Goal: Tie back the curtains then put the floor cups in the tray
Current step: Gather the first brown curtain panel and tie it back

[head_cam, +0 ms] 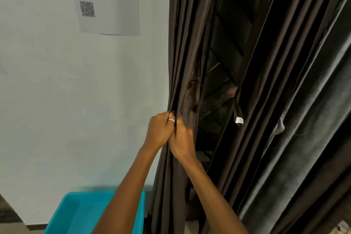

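Head view: left hand [158,132] and right hand [183,140], pressed together, clutch the smooth, pleated dark-brown curtain [182,43].

Lighting is moderate and diffuse, with a cool greenish cast on the pale wall [57,91]. The dark curtain [182,34] shows a faint sheen along its folds; the opening to its right falls to near black. A soft shadow lies on the wall above the blue tray [91,194]. The posted sheet [108,5] is soft, its print unreadable. Straight lines bow toward the right edge.
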A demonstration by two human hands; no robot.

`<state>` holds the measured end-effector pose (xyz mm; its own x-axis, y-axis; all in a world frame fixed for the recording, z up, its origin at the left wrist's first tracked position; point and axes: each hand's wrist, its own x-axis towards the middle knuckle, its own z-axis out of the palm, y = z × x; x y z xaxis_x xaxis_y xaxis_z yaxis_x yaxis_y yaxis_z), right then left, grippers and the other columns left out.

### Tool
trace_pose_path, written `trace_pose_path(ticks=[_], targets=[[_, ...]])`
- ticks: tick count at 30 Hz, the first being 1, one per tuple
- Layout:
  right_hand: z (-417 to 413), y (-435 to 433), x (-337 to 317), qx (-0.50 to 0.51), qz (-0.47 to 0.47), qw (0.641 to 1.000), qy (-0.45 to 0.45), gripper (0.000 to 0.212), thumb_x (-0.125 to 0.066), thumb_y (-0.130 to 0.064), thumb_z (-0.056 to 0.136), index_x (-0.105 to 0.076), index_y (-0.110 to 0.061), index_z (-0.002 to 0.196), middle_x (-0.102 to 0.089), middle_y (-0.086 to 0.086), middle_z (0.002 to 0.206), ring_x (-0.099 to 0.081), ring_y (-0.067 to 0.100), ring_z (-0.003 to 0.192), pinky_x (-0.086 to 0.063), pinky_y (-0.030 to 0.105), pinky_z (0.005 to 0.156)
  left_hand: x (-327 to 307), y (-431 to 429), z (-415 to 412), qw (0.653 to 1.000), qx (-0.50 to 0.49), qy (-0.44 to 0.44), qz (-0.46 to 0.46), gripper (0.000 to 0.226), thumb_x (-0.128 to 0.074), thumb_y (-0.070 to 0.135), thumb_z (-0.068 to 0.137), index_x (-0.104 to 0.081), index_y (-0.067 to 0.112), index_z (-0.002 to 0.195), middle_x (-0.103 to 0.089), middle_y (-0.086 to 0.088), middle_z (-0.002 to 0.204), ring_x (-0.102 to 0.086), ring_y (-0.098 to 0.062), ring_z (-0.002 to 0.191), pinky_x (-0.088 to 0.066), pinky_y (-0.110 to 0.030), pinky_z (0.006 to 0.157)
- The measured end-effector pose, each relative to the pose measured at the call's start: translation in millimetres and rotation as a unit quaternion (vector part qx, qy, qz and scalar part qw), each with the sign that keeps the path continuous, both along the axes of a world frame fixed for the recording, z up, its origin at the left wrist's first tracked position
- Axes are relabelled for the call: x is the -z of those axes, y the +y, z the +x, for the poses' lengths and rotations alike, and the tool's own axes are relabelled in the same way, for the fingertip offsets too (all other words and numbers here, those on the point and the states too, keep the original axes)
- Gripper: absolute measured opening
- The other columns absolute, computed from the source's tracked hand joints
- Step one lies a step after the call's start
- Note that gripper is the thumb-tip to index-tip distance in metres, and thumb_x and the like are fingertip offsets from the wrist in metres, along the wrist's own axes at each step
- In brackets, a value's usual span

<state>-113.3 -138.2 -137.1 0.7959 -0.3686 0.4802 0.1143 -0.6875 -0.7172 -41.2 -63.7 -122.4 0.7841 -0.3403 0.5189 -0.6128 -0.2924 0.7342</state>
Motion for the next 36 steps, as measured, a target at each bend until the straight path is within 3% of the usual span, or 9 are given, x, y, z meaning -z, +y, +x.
trace_pose_path(ticks=[4,7,11,14,17,20,25,32,36], targets=[[1.4,-1.1,-2.8,-0.019,-0.030,0.999,0.031,0.057,-0.049,-0.016,0.107,-0.027,-0.010,0.158,-0.070,0.009,0.116,-0.071,0.017,0.099,-0.061,0.036,0.088,0.3,4.9,4.2,0.998,0.020,0.056,-0.006,0.039,-0.043,0.031,0.108,-0.073,0.020,0.085,-0.073,0.003,0.078,-0.070,-0.008,0.070,-0.058,-0.024,0.068],[0.2,0.5,-3.5,-0.018,-0.043,0.999,0.028,0.056,-0.048,-0.020,0.107,-0.026,-0.013,0.158,-0.071,0.005,0.107,-0.072,0.014,0.092,-0.062,0.032,0.082,-1.6,7.4,2.1,0.993,0.035,0.114,-0.013,0.049,-0.039,0.057,0.103,-0.072,0.028,0.079,-0.071,0.008,0.070,-0.069,0.002,0.071,-0.048,-0.009,0.061],[5.8,3.8,4.6,-0.033,-0.020,0.999,-0.005,0.018,-0.047,-0.019,0.108,-0.061,-0.008,0.108,-0.061,-0.007,0.077,-0.064,0.003,0.073,-0.054,0.024,0.069,-12.3,2.4,-2.4,0.995,-0.014,0.093,0.025,0.104,-0.032,0.100,0.070,-0.066,0.002,0.073,-0.067,-0.010,0.063,-0.067,-0.019,0.058,-0.055,-0.028,0.058],[6.0,1.4,7.6,-0.053,-0.039,0.998,0.012,0.017,-0.052,-0.009,0.104,-0.061,0.000,0.115,-0.068,0.005,0.086,-0.067,0.010,0.075,-0.058,0.033,0.068,-14.4,-0.6,-2.5,0.997,-0.059,0.039,0.030,0.072,-0.048,0.070,0.091,-0.061,0.005,0.063,-0.060,-0.008,0.054,-0.061,-0.019,0.050,-0.048,-0.033,0.052],[-7.1,-11.7,-5.6,-0.126,0.005,0.990,0.058,0.056,-0.053,-0.017,0.102,-0.033,-0.021,0.155,-0.068,-0.012,0.102,-0.069,0.002,0.089,-0.059,0.020,0.076,-9.8,3.6,-2.8,0.998,-0.063,0.018,0.007,0.054,-0.049,0.044,0.103,-0.062,0.014,0.060,-0.059,0.001,0.051,-0.061,-0.013,0.048,-0.050,-0.030,0.051],[-21.4,-30.8,-19.0,-0.067,0.059,0.995,0.050,0.061,-0.058,-0.013,0.096,-0.043,-0.026,0.153,-0.063,-0.012,0.130,-0.063,0.003,0.115,-0.053,0.016,0.096,-7.9,7.4,-3.7,0.997,-0.074,-0.006,0.029,0.055,-0.048,0.043,0.104,-0.055,0.016,0.056,-0.056,0.000,0.051,-0.057,-0.017,0.048,-0.050,-0.036,0.053],[-26.4,-36.5,-58.1,0.177,0.046,0.972,-0.146,0.035,-0.061,-0.020,0.096,-0.062,-0.015,0.131,-0.062,0.000,0.127,-0.063,0.010,0.108,-0.054,0.027,0.088,-7.4,2.1,-9.9,0.997,-0.069,-0.020,0.035,0.055,-0.049,0.042,0.104,-0.050,0.017,0.055,-0.054,-0.003,0.051,-0.056,-0.019,0.048,-0.052,-0.040,0.056],[11.1,-53.9,-105.3,0.220,0.007,0.975,-0.038,0.062,-0.066,-0.035,0.095,-0.040,-0.011,0.145,-0.049,0.014,0.142,-0.053,0.031,0.126,-0.041,0.030,0.088,-4.3,-2.8,-19.0,0.999,-0.025,-0.008,0.028,0.052,-0.051,0.041,0.103,-0.055,0.013,0.060,-0.055,-0.003,0.052,-0.055,-0.018,0.047,-0.049,-0.035,0.054],[25.2,-64.8,-110.8,0.149,0.065,0.987,-0.008,0.055,-0.063,-0.027,0.097,-0.042,-0.015,0.146,-0.055,0.011,0.139,-0.059,0.027,0.121,-0.050,0.032,0.095,-6.5,2.6,-20.6,1.000,0.007,0.002,0.025,0.056,-0.052,0.041,0.103,-0.057,0.003,0.063,-0.057,-0.011,0.055,-0.057,-0.024,0.050,-0.048,-0.038,0.054]])
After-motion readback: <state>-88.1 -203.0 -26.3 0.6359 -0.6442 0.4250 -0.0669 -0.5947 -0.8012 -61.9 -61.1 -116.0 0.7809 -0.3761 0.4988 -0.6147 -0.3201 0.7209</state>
